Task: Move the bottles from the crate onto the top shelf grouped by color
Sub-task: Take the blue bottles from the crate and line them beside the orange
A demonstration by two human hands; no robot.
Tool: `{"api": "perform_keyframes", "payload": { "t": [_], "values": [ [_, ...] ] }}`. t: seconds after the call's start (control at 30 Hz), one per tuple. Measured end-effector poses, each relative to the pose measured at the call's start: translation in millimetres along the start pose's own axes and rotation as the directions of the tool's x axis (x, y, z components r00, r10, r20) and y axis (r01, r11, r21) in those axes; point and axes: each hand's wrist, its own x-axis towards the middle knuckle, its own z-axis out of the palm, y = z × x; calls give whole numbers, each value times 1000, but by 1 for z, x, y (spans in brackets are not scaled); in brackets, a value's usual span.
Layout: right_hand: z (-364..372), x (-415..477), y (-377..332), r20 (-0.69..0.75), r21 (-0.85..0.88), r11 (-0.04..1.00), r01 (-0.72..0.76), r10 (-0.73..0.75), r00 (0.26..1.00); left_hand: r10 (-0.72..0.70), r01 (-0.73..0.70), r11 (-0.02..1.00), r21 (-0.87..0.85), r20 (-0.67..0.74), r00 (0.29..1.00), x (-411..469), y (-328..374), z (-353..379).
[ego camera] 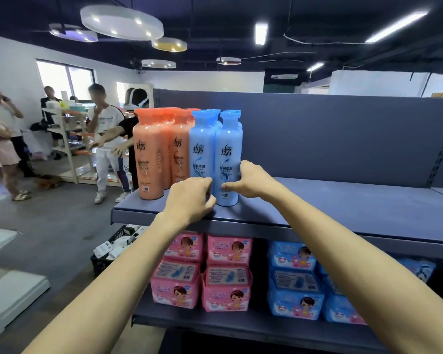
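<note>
Fingers of my left hand curl round the foot of the left blue bottle, and my right hand holds the right blue bottle low down, thumb on its front and the other fingers round its far side. Both bottles stand upright and touching on the top shelf, near its front edge, with more blue caps showing behind them. Just left of them the orange bottles stand in their own rows, so the two colours are already side by side and unmixed. I judge the task late on: these two may only need squaring up and letting go. The crate sits on the floor below and to the left; I see white packets in it but cannot tell whether any bottles are left. To the right the shelf offers bare room, so nothing blocks further placing; the tightly packed neighbours are what I could knock over. Below hang pink packs and blue packs. Beyond the shelf's left end, several people stand well apart from my hands.
</note>
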Motion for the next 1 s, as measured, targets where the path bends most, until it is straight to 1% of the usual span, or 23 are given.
{"api": "perform_keyframes", "payload": {
  "t": [0.1,0.3,0.47,0.63,0.87,1.0],
  "values": [
    [2,-8,6,-24,-19,1000,8,-9,1000,18,-19,1000,18,37,999,-3,2,-8],
    [-13,-30,19,-85,-71,997,28,-34,996,84,-84,996,12,35,996,0,16,-18],
    [-33,-45,40,-112,-128,991,26,-41,993,141,-140,989,-39,15,990,7,50,-18],
    [-56,-64,64,-189,-135,991,10,-36,981,169,-166,984,-63,44,985,19,82,-10],
    [-86,-89,98,-233,-137,990,-36,3,973,250,-246,966,-83,41,967,31,136,-5],
    [-99,-119,119,-252,-157,987,-24,-16,968,314,-312,941,-132,-7,949,20,170,-12]
  ]
}}
